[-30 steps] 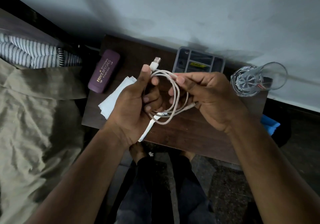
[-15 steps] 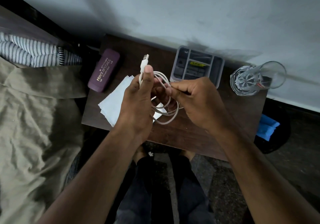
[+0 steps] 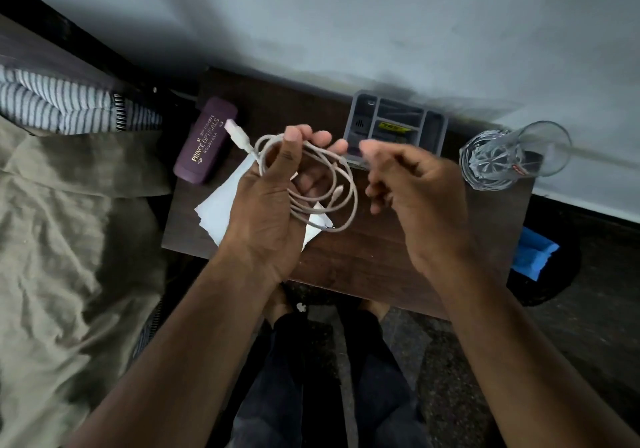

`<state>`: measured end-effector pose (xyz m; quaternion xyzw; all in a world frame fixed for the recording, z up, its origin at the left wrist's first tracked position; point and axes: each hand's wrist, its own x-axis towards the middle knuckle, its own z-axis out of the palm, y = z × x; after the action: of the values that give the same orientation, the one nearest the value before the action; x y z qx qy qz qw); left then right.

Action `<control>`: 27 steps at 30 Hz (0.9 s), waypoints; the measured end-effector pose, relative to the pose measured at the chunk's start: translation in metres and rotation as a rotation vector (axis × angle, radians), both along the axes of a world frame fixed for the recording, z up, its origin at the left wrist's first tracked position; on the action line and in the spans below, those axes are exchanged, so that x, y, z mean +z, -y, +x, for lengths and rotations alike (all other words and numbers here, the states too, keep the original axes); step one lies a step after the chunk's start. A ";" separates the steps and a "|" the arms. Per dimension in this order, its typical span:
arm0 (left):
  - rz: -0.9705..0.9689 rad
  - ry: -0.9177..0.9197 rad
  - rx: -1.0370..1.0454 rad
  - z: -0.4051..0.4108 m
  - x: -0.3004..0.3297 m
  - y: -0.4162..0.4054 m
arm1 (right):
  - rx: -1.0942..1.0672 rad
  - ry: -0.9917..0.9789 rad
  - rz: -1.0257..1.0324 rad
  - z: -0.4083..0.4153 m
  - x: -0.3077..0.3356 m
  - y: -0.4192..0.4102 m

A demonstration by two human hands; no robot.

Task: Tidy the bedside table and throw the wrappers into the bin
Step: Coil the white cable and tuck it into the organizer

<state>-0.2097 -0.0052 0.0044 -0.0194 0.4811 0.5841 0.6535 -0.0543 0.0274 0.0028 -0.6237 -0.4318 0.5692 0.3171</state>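
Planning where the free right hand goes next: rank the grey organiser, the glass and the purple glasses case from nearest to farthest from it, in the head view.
From the right hand:
1. Grey organiser, just beyond its fingertips.
2. Glass, to its right at the table's corner.
3. Purple glasses case, far left, past the left hand.

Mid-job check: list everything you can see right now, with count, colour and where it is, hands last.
bedside table: one, dark wood, against the wall
charging cable: one, white, coiled in the left hand
glasses case: one, purple, table's rear left
paper: white sheets, under the left hand; count unclear
organiser tray: one, grey, table's rear
glass: one, clear, table's right rear corner
bin: one, dark with a blue item inside, floor right of the table
bed sheet: olive, far left
left hand: grip on the coil
right hand: blurred, beside the coil, holds nothing
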 end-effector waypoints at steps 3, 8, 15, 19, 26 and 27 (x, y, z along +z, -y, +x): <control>0.021 0.099 0.074 -0.006 0.001 -0.003 | -0.152 -0.105 -0.455 0.003 -0.004 0.015; 0.016 0.182 0.077 -0.003 0.005 -0.002 | -0.080 -0.545 -0.762 -0.016 -0.002 0.033; 0.007 0.149 0.081 -0.008 0.009 -0.001 | -0.138 -0.605 -0.478 -0.016 0.004 0.024; 0.006 0.073 0.030 -0.006 0.010 0.003 | -0.114 -0.370 -0.357 -0.014 0.012 0.014; -0.009 -0.370 -0.067 0.010 0.012 0.003 | 0.071 0.216 0.164 -0.039 0.021 0.019; -0.006 -0.362 -0.072 0.011 0.012 0.002 | 0.065 0.273 0.216 -0.042 0.022 0.021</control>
<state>-0.1988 -0.0077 0.0163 0.1012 0.5931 0.5526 0.5768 -0.0958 0.0064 0.0247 -0.6432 -0.5496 0.4393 0.3022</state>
